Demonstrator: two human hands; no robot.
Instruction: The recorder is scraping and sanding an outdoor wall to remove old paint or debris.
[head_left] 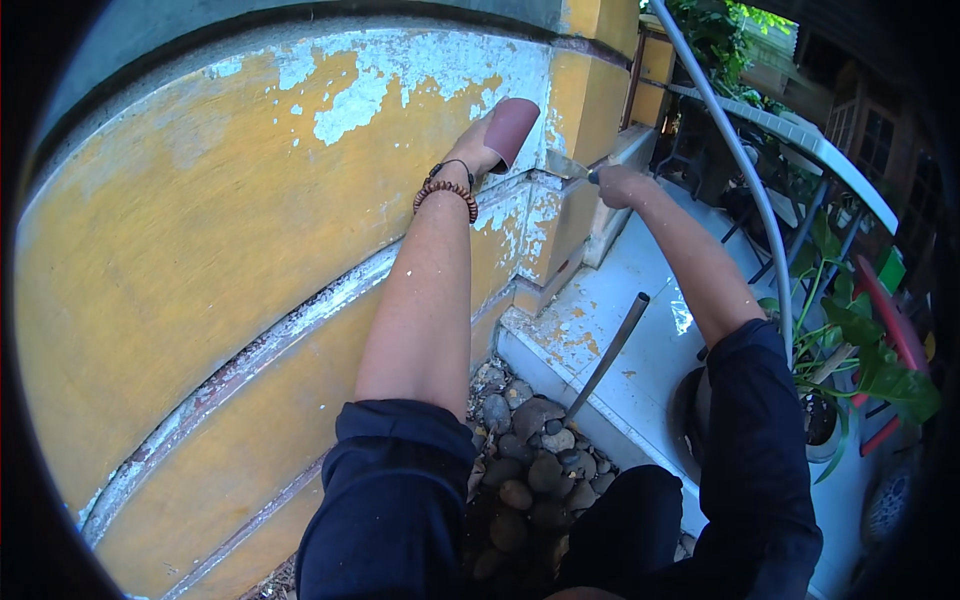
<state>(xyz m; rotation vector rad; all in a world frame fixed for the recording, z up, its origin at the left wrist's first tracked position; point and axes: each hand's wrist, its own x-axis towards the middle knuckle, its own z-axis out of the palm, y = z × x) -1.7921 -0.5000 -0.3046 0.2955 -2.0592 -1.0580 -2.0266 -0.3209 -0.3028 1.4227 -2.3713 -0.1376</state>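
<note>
Ahead of me a yellow wall [250, 210] shows pale bluish-white patches where its paint has peeled. My left hand [478, 148] is at the wall near its corner, holding a curled sheet of reddish-brown sandpaper [513, 130]. The sheet hides most of those fingers. To the right, my right hand [622, 188] is closed around the dark handle of a scraper [568, 166]. Its flat blade points left, at the peeled corner just below the sandpaper; whether the edge touches the wall I cannot tell.
Below lie rounded stones [540, 470], with a dark pipe [610, 355] sticking up among them. A white tiled ledge [640, 330] scattered with paint flakes runs to the right. Beyond are a grey pole [735, 150], a white table [810, 140] and a potted plant [840, 340].
</note>
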